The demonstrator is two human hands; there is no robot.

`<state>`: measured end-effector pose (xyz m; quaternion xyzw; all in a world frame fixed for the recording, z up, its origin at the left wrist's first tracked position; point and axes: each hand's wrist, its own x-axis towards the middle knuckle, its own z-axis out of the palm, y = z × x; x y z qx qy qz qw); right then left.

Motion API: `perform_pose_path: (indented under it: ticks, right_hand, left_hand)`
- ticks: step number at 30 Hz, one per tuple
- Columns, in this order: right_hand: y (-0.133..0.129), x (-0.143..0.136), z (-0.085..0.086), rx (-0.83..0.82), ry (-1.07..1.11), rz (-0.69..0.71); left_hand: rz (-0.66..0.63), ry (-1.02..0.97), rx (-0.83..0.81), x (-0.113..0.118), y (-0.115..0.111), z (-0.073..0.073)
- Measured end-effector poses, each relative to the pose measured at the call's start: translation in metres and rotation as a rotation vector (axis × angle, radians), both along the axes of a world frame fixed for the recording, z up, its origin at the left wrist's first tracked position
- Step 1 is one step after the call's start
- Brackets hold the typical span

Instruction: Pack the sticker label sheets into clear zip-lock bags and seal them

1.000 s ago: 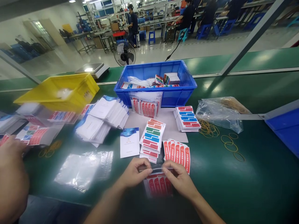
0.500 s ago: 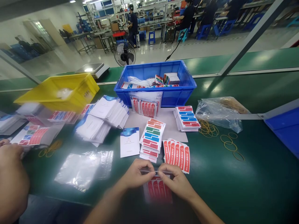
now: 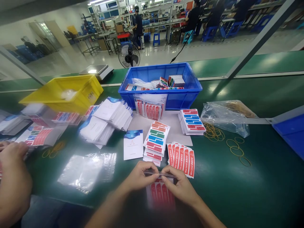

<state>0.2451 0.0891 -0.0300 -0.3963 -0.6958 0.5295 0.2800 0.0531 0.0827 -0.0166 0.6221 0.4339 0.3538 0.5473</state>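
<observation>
My left hand (image 3: 140, 176) and my right hand (image 3: 180, 186) pinch the top edge of a clear plastic bag (image 3: 161, 193) that holds red label stickers, near the table's front edge. The fingertips of both hands almost meet over the bag's mouth. Just beyond my hands lie a stack of red label sheets (image 3: 181, 158), a stack of multicoloured label sheets (image 3: 155, 141) and a white booklet with a blue top (image 3: 133, 144).
A blue bin (image 3: 163, 84) with labels stands behind, a yellow bin (image 3: 65, 91) at left. Empty clear bags (image 3: 86, 171) lie at left, booklet piles (image 3: 105, 118) beyond. Rubber bands (image 3: 235, 147) and a bag of them (image 3: 226, 115) lie right. A co-worker's hand (image 3: 13, 180) reaches in at far left.
My two hands have drawn closer together along the bag's top edge. The co-worker's hand at left has shifted slightly. The view has tilted a little.
</observation>
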Motion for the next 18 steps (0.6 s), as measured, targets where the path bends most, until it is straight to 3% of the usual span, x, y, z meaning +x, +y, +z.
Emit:
perform_pose_path:
  ticks: [18]
  right_hand:
    - [0.0032,-0.0001,0.0006,0.031,-0.027,0.019]
  left_hand:
    - [-0.036,0.081,0.142,-0.0048,0.0023,-0.0011]
